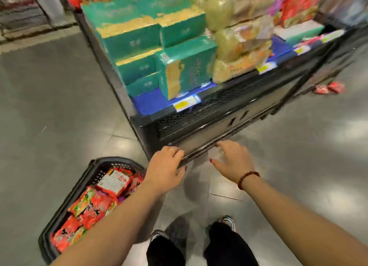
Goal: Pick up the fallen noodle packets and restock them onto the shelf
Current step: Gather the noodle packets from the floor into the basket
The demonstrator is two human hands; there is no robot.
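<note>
Red noodle packets (329, 88) lie on the floor at the right, beside the base of the black shelf (219, 114). A black basket (79, 188) at the lower left holds several red noodle packets (93, 206). My left hand (166, 166) hangs in front of the shelf's lower corner, fingers loosely curled and holding nothing. My right hand (232, 161) is spread with relaxed fingers just below the shelf's base, also holding nothing. The view is blurred.
The shelf carries teal boxes (185, 66), yellowish bags (239, 42) and red packs (298, 4) with price tags along its edge. Grey tiled floor (49, 96) lies to the left and right. My feet (191, 232) stand below the hands.
</note>
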